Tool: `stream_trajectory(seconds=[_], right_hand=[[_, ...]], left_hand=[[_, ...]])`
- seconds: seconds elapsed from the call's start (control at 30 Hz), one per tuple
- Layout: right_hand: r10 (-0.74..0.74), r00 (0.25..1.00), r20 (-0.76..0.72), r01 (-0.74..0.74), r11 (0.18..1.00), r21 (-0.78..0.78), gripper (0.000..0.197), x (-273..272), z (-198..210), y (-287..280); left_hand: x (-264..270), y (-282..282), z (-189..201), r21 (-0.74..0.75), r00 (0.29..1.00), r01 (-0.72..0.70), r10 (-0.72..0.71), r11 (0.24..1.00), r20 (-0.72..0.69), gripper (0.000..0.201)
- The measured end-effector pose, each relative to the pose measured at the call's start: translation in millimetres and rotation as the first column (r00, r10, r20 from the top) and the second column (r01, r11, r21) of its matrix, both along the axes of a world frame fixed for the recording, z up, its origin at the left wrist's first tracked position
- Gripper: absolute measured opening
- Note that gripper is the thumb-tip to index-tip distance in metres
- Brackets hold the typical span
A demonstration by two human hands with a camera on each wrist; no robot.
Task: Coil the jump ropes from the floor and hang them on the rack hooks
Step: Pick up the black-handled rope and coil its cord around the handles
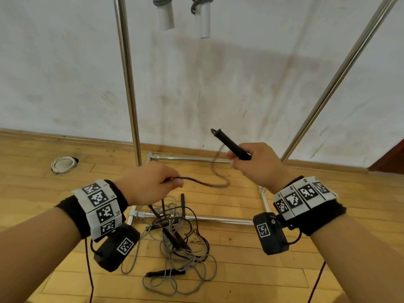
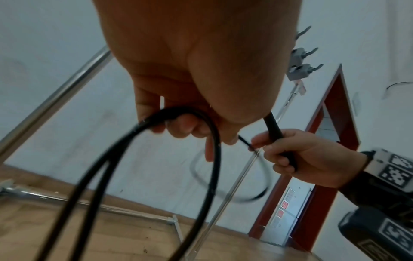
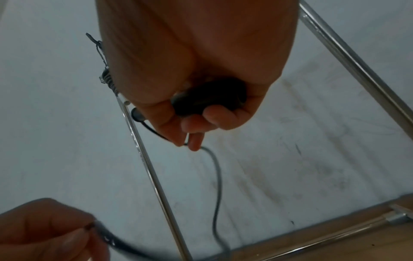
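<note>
I see my right hand (image 1: 255, 166) gripping a black handle (image 1: 231, 145), fingers curled round it, its far end tilted up and left toward the wall (image 1: 240, 84). From that hand a dark cord (image 1: 216, 178) sags in a blurred loop and runs left to my left hand (image 1: 153, 184), which pinches it between thumb and fingers; in the left wrist view the cord (image 2: 156, 159) hangs down from the fist in a doubled loop. Both hands are held above the floor (image 1: 306, 270), well apart from each other. Below them, near me, lies a tangle of ropes (image 1: 179, 248) — grey and dark cords with black handles, draped across the rack's (image 1: 129, 84) near base bar. At the top, two white handles (image 1: 203, 20) with grey coils hang from the rack. A white coil (image 1: 63, 164) sits on the floor at far left.
</note>
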State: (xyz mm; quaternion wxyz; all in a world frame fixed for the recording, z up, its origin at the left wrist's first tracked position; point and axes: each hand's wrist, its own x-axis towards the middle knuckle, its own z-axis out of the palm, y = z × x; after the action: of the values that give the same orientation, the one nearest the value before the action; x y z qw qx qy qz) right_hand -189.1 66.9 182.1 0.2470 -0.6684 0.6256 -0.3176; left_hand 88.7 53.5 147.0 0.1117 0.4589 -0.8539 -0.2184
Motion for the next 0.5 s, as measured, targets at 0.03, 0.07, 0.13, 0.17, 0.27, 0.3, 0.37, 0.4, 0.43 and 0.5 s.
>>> stream_trajectory(seconds=[0.03,0.07,0.13,0.17,0.27,0.3,0.37,0.4,0.43,0.5], right_hand=[[0.029,1.000,0.007,-0.029,0.999,0.018,0.022,4.0,-0.4,2.0],[0.071,0.997,0.008,-0.071,0.997,0.034,0.025,9.1,-0.4,4.7],[0.160,0.986,-0.043,-0.159,0.987,0.039,0.020,21.8,-2.4,10.0],[0.195,0.976,-0.102,-0.193,0.981,0.029,0.014,28.6,-3.7,12.5],[0.281,0.942,-0.186,-0.286,0.958,0.001,0.016,44.8,-8.3,17.6],[0.295,0.940,-0.171,-0.299,0.954,-0.001,0.018,47.2,-9.0,18.3],[0.305,0.941,-0.144,-0.309,0.951,-0.002,0.019,48.5,-8.5,18.2],[0.303,0.944,-0.132,-0.305,0.952,0.000,0.022,47.7,-8.2,17.6],[0.298,0.947,-0.117,-0.300,0.954,0.004,0.025,46.7,-7.1,17.3],[0.282,0.957,-0.069,-0.283,0.959,0.004,0.025,44.2,-3.5,16.9]], left_hand=[[-4.1,1.7,0.2,-0.021,1.000,0.009,-0.009,1.000,0.001,0.033],[-8.4,3.4,0.7,-0.038,1.000,0.017,-0.017,0.999,-0.010,0.035],[-16.1,6.8,2.5,-0.051,0.997,0.035,-0.038,0.998,-0.061,0.037],[-19.6,8.1,3.9,-0.054,0.995,0.042,-0.046,0.998,-0.090,0.036],[-26.8,11.2,8.5,-0.068,0.986,0.029,-0.040,0.997,-0.161,0.038],[-27.7,11.7,9.7,-0.066,0.982,0.022,-0.034,0.998,-0.184,0.038],[-26.8,12.1,11.9,-0.047,0.975,0.007,-0.017,0.999,-0.224,0.034],[-25.5,12.1,12.2,-0.030,0.971,0.004,-0.011,1.000,-0.237,0.031],[-23.6,11.4,11.6,-0.014,0.971,0.011,-0.014,1.000,-0.240,0.028],[-18.5,9.7,8.2,0.020,0.980,0.045,-0.040,0.999,-0.196,0.023]])
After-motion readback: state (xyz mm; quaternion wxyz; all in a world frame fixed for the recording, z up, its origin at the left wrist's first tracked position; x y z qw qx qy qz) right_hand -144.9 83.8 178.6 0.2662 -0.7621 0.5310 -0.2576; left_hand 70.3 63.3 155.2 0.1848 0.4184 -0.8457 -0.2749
